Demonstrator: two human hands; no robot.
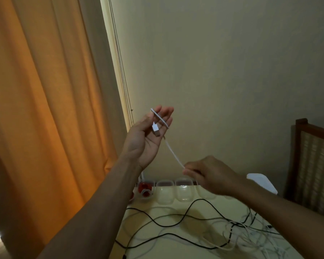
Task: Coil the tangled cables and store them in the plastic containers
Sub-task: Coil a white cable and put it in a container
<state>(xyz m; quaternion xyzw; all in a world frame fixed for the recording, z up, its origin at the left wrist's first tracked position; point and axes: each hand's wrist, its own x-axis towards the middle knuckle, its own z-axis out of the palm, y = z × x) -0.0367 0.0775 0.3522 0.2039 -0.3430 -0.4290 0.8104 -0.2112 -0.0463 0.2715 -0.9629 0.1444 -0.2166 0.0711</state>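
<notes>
above a pale yellow table [138, 230], a left hand [148, 135] pins a thin white usb cable [173, 152] under its thumb across nearly straight fingers, the right hand [209, 174] pinching the light, limp strand lower; its stiff plug [156, 130] looks the surest hold.

Smooth white cable [174, 154], clear glossy plastic containers [182, 192] — matt orange cloth curtain [45, 109].

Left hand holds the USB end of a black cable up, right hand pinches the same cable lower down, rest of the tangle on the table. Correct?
One thing is off: the cable is white, not black. The head view shows the left hand holding its USB end up, the right hand pinching it lower down, and the tangle on the table.
</notes>
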